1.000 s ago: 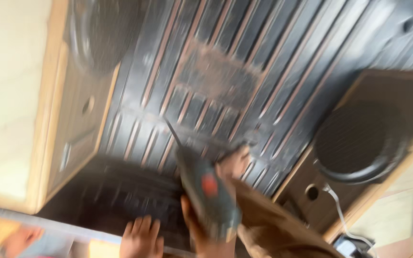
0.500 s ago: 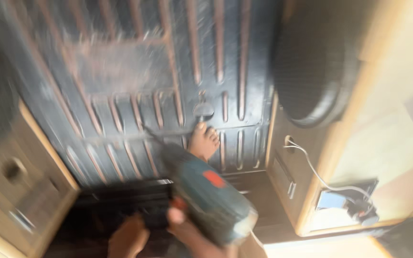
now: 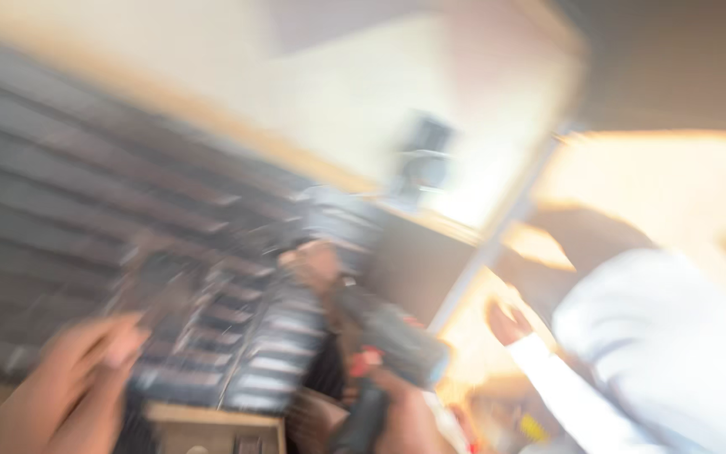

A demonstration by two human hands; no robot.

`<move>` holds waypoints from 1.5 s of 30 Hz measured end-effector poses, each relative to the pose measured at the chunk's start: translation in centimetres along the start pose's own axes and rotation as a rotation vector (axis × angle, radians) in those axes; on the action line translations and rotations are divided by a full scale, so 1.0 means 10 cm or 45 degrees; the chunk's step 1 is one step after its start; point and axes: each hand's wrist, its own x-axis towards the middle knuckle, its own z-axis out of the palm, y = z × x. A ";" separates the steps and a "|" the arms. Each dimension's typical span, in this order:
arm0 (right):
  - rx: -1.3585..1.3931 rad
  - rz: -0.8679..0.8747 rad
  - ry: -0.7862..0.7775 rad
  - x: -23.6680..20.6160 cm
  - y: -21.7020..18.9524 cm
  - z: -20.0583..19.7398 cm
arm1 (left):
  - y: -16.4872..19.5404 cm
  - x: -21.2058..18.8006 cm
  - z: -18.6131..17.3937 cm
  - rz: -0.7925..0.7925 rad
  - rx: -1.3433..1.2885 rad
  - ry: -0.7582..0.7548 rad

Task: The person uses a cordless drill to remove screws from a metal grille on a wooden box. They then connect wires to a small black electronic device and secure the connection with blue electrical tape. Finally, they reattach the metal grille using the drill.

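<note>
A: Head view, status of the right hand?

B: The right hand (image 3: 397, 412) is wrapped around the grip of the dark grey-green cordless drill with a red trigger patch (image 3: 380, 353). The drill sits low in the centre of the frame, nose pointing up and left toward the black ribbed metal panel (image 3: 86, 210). Heavy motion blur; the bit is not resolvable.

A: Left hand?

B: The left hand (image 3: 69, 387) is at the lower left, fingers (image 3: 115, 336) extended and spread, holding nothing. It lies over the lower edge of the ribbed panel; whether it touches the panel cannot be determined.

A: Change against the frame 0.5 s earlier?

B: The camera has swung right. The ribbed panel, previously filling the frame, now occupies only the left half. The drill has shifted from lower centre-left to the centre. 1 new item: a second person in a white long-sleeved shirt (image 3: 657, 353) has entered at the right, with a hand (image 3: 506, 319) near the drill, apart from it. A pale wall (image 3: 355, 101) now fills the top.
</note>
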 end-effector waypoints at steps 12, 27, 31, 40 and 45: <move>0.739 -0.429 0.439 -1.00 0.52 -1.03 | 0.12 -0.55 1.75 0.589 1.263 -0.613; 0.501 -1.141 1.045 -1.48 1.21 -3.08 | -1.06 -0.54 1.81 0.689 1.609 -0.359; -1.401 -1.263 1.157 -1.68 1.78 -2.43 | -1.22 -0.43 1.90 0.685 1.679 -0.330; 0.926 -0.110 0.006 -0.77 2.16 -0.41 | -0.81 -0.80 1.52 0.665 1.600 -0.704; 0.456 -0.379 -0.109 -0.17 2.00 -0.53 | -1.39 -1.24 1.52 0.403 1.425 -1.390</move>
